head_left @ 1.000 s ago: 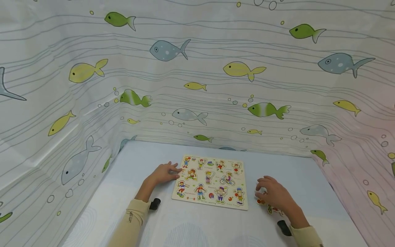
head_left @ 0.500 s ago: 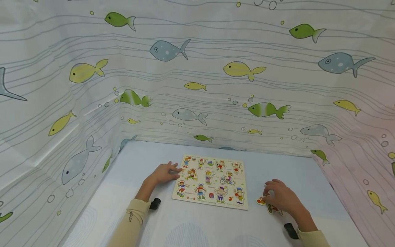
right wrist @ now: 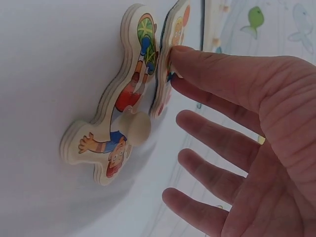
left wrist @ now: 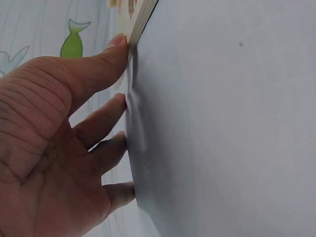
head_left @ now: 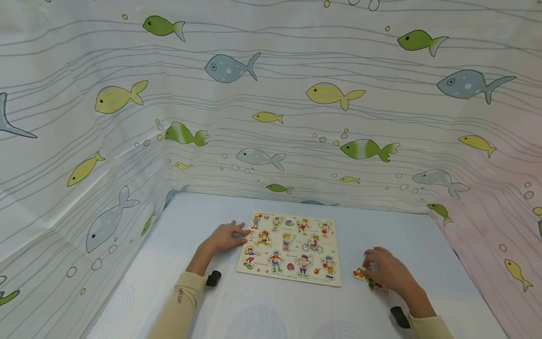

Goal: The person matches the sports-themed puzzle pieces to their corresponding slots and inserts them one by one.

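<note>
A wooden knob-puzzle board point(head_left: 275, 246) with figures playing sports lies flat on the table. My left hand point(head_left: 226, 238) rests at its left edge, fingers spread; in the left wrist view the thumb point(left wrist: 116, 49) touches the board's side. To the right of the board, my right hand point(head_left: 389, 270) is over loose puzzle pieces. Its thumb and index finger pinch one puzzle piece point(right wrist: 177, 24), whose knob is hidden. The other fingers are apart from it. Closer to the wrist lies another puzzle piece point(right wrist: 131, 96), a figure with a green shoe, its round wooden knob point(right wrist: 137, 128) showing.
A pale cloth covers the table point(head_left: 199, 310). Behind and at both sides stands a fish-printed curtain point(head_left: 296, 155). Black wrist-worn devices sit by the left cuff point(head_left: 213, 278) and the right cuff point(head_left: 400, 317).
My right hand has shifted right and slightly toward me over the loose puzzle pieces, uncovering part of one, then stayed nearly still. My left hand has stayed at the board's edge.
</note>
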Tool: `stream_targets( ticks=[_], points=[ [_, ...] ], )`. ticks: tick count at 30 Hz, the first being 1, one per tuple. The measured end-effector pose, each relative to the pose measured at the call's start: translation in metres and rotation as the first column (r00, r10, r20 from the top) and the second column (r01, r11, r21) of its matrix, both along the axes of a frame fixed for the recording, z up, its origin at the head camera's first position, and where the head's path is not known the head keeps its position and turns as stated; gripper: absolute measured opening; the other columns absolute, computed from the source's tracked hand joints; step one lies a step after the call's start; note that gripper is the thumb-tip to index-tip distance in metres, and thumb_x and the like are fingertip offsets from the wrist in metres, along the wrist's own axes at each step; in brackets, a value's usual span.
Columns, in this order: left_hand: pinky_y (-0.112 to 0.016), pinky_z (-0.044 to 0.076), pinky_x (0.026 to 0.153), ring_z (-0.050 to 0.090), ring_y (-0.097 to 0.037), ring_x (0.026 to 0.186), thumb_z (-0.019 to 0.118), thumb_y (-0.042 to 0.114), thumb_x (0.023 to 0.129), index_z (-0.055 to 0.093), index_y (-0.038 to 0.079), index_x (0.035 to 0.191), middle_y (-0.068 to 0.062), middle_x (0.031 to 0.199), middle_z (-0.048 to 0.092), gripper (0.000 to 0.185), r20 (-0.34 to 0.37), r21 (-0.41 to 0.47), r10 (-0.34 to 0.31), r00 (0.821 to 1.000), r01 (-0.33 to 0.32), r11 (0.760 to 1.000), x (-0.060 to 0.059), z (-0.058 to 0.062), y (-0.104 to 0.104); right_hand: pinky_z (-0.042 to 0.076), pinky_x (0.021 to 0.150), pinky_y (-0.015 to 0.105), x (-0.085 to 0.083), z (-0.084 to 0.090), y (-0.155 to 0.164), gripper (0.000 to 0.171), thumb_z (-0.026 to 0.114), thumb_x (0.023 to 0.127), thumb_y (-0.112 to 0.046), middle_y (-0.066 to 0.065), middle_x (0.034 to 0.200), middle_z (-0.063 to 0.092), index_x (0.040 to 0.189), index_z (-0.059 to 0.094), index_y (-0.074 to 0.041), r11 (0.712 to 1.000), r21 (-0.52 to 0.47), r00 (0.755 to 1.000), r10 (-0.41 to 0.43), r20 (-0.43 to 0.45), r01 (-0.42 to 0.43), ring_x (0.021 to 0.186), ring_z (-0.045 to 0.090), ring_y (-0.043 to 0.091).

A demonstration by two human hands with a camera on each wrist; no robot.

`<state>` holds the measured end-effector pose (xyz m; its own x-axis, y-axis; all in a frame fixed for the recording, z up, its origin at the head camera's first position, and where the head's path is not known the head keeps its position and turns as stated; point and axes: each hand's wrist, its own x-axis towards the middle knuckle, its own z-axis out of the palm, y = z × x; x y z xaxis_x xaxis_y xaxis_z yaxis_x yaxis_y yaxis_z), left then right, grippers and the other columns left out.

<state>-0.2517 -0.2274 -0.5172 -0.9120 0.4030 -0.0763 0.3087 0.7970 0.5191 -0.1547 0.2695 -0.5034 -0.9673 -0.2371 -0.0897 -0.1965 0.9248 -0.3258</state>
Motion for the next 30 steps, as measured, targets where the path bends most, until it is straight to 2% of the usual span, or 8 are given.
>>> stream_targets(
  ticks=[11, 17, 23, 30],
  points=[
    [-0.064, 0.021, 0.112, 0.031, -0.046, 0.140, 0.070, 0.031, 0.091, 0.070, 0.013, 0.123, -0.016, 0.144, 0.050, 0.037, -0.010, 0.002, -0.001, 1.000, 0.001, 1.000, -0.002, -0.004, 0.000, 0.041, 0.098, 0.065, -0.003, 0.004, -0.004, 0.017, 0.082, 0.081, -0.023, 0.017, 0.126, 0.063, 0.077, 0.066, -0.025, 1.000, -0.008, 0.997, 0.013, -0.077, -0.013, 0.130, 0.042, 0.047],
    [-0.063, 0.022, 0.112, 0.030, -0.046, 0.140, 0.071, 0.031, 0.091, 0.070, 0.013, 0.124, -0.016, 0.145, 0.049, 0.037, 0.000, 0.008, 0.003, 1.000, -0.003, 1.000, -0.001, -0.001, 0.000, 0.040, 0.099, 0.065, -0.007, 0.006, -0.012, 0.020, 0.081, 0.083, -0.024, 0.017, 0.127, 0.063, 0.074, 0.063, -0.026, 1.000, -0.006, 0.996, 0.010, -0.089, -0.010, 0.131, 0.042, 0.046],
    [-0.063, 0.021, 0.112, 0.030, -0.046, 0.140, 0.071, 0.030, 0.091, 0.070, 0.013, 0.124, -0.016, 0.145, 0.049, 0.037, 0.007, 0.013, 0.013, 1.000, -0.014, 1.000, -0.001, 0.001, 0.001, 0.043, 0.098, 0.063, -0.015, 0.008, -0.026, 0.022, 0.081, 0.082, -0.025, 0.017, 0.126, 0.063, 0.072, 0.061, -0.025, 0.999, -0.019, 0.989, 0.034, -0.145, -0.037, 0.130, 0.045, 0.044],
    [-0.063, 0.022, 0.112, 0.031, -0.046, 0.140, 0.071, 0.030, 0.090, 0.070, 0.013, 0.123, -0.016, 0.144, 0.050, 0.037, 0.004, 0.023, 0.010, 1.000, -0.010, 1.000, -0.002, -0.005, 0.001, 0.045, 0.098, 0.059, -0.024, 0.013, -0.049, 0.023, 0.080, 0.083, -0.026, 0.017, 0.128, 0.062, 0.071, 0.060, -0.022, 0.996, -0.048, 0.983, 0.063, -0.174, -0.072, 0.129, 0.046, 0.042]
  ],
)
